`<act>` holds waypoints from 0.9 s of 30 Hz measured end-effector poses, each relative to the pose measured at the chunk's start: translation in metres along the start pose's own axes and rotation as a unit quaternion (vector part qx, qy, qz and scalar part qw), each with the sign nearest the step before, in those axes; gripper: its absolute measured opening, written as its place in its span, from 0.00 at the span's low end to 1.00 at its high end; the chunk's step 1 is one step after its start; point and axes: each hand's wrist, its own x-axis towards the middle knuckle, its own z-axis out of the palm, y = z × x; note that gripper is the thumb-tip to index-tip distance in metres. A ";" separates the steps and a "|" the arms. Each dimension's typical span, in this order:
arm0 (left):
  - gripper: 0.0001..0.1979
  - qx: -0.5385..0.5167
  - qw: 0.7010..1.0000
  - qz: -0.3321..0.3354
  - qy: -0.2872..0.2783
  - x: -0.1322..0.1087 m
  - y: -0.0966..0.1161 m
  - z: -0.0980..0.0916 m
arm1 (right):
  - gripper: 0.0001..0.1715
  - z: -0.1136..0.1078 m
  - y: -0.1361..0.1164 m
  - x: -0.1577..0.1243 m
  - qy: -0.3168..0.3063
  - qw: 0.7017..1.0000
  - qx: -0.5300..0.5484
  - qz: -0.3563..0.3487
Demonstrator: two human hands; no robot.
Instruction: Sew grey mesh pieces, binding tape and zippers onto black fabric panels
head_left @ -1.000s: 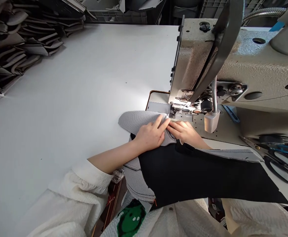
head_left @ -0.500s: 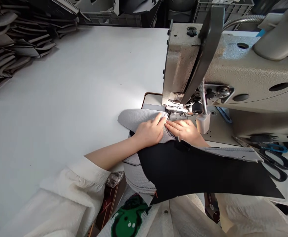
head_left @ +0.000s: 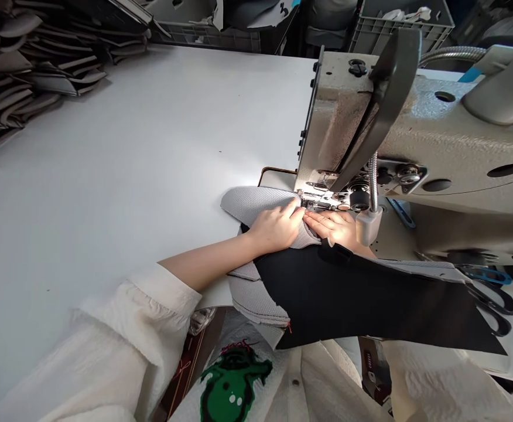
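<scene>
My left hand (head_left: 276, 227) lies on a grey mesh fabric piece (head_left: 250, 205), fingers together and pressing it flat just left of the presser foot (head_left: 315, 202) of a beige sewing machine (head_left: 419, 140). My right hand (head_left: 335, 225) presses the same work from the right, fingertips meeting the left hand's at the needle. A black fabric panel (head_left: 370, 305) with a grey mesh edge runs from under my hands toward the lower right, folded over my right forearm.
Stacks of dark cut pieces (head_left: 28, 64) line the far left of the white table (head_left: 107, 176). Scissors (head_left: 489, 290) with blue and black handles lie at the right, below the machine arm. Grey plastic crates (head_left: 397, 23) stand behind the table.
Both hands have stayed at the presser foot. The grey mesh piece has fed slightly further under it; the camera shifted a little.
</scene>
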 end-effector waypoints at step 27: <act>0.20 -0.020 0.995 0.074 0.068 -0.054 0.016 -0.001 | 0.22 -0.016 -0.019 -0.006 -0.059 0.988 0.090 0.115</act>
